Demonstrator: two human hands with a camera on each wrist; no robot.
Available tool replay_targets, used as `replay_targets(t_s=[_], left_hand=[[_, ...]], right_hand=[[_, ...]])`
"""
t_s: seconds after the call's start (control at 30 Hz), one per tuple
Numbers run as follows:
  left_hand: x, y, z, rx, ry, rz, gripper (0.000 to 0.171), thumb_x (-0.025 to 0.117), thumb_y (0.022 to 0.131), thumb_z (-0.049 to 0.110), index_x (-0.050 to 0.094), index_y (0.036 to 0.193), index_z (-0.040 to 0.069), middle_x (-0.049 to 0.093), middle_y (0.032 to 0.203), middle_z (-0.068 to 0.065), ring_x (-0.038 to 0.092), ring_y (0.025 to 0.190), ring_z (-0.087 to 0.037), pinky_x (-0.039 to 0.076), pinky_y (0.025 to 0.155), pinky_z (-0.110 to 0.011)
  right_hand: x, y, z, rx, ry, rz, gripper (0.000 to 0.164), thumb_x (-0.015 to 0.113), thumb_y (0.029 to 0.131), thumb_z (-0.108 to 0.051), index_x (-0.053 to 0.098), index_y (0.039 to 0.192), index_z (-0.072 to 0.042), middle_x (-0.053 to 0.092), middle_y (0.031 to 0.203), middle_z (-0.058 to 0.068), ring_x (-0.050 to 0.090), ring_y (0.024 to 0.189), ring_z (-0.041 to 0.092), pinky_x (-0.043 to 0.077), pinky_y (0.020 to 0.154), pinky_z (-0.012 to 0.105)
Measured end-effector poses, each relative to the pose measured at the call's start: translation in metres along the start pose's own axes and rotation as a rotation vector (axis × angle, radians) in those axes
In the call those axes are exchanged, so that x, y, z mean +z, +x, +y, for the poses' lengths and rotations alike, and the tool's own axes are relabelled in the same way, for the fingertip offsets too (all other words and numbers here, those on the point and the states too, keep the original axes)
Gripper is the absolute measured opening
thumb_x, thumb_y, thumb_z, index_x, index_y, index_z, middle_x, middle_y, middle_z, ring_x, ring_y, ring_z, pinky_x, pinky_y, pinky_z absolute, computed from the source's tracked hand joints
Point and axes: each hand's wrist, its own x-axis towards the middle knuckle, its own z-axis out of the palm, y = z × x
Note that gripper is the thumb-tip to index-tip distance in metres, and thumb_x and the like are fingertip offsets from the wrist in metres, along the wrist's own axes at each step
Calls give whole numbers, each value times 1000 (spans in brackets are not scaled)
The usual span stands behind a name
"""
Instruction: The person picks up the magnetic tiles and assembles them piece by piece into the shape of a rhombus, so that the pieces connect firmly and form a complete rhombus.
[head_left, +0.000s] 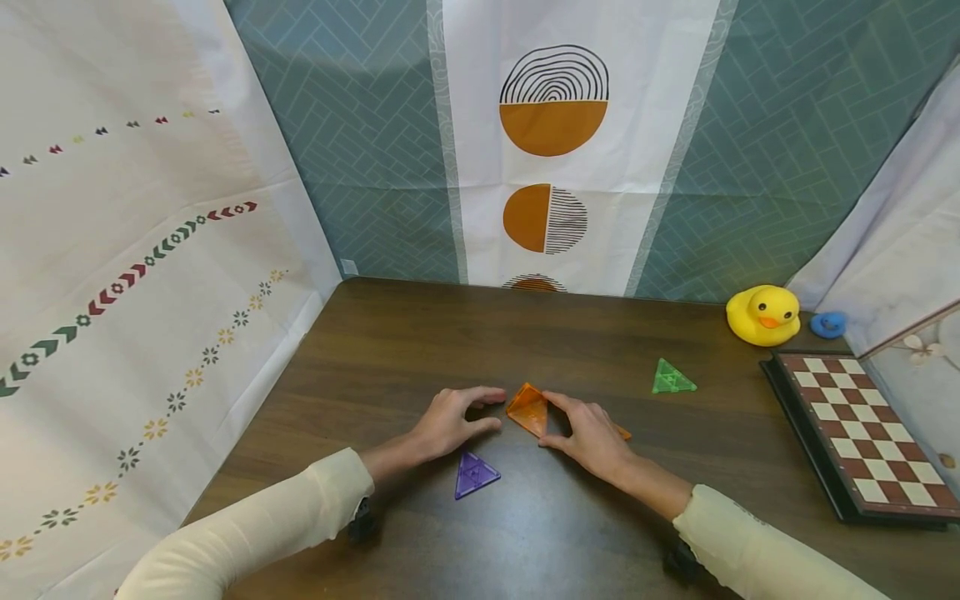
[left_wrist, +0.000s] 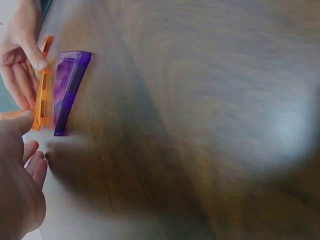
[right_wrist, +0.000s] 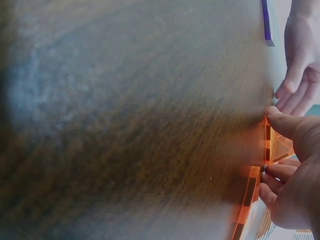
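Orange translucent triangular magnetic tiles (head_left: 528,410) stand joined and tilted up at the middle of the table. My right hand (head_left: 591,432) pinches them between thumb and index finger at their right side. Across from it, my left hand (head_left: 453,422) is spread, thumb and fingers apart, close to their left side; in the head view a small gap shows. Another orange tile (right_wrist: 246,200) lies flat beside the right hand, partly hidden by it in the head view. A purple triangular tile (head_left: 476,476) lies in front of the left hand.
A green triangular tile (head_left: 671,377) lies toward the back right. Farther right are a chessboard (head_left: 866,429), a yellow rubber duck (head_left: 763,317) and a small blue duck (head_left: 828,324). Patterned cloths (head_left: 367,150) hang behind the brown table (head_left: 405,333) and along its sides.
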Motion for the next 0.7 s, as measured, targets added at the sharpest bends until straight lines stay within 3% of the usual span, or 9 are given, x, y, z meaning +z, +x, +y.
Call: replay_targets(t_s=[0.3, 0.43, 0.7], left_hand=[[-13, -23, -1, 13, 49, -87, 54, 83, 96, 27, 66, 145, 12, 69, 141, 4, 64, 130, -16, 52, 108, -41], [-18, -32, -4, 59, 82, -109, 57, 85, 94, 32, 67, 145, 14, 68, 141, 5, 61, 134, -18, 49, 111, -45], [-24, -43, -8, 169, 77, -181, 64, 87, 91, 37, 65, 147, 14, 67, 143, 5, 60, 133, -17, 50, 110, -44]], right_hand=[[0, 0, -1, 13, 4, -3, 72, 93, 84, -24, 62, 145, -1, 69, 138, 19, 69, 121, 38, 55, 100, 55], [0, 0, -1, 13, 5, -5, 73, 93, 84, -24, 62, 145, -1, 69, 138, 19, 68, 122, 38, 55, 100, 55], [0, 0, -1, 19, 3, -7, 73, 93, 84, -25, 62, 146, -1, 68, 139, 18, 68, 124, 38, 54, 102, 55]])
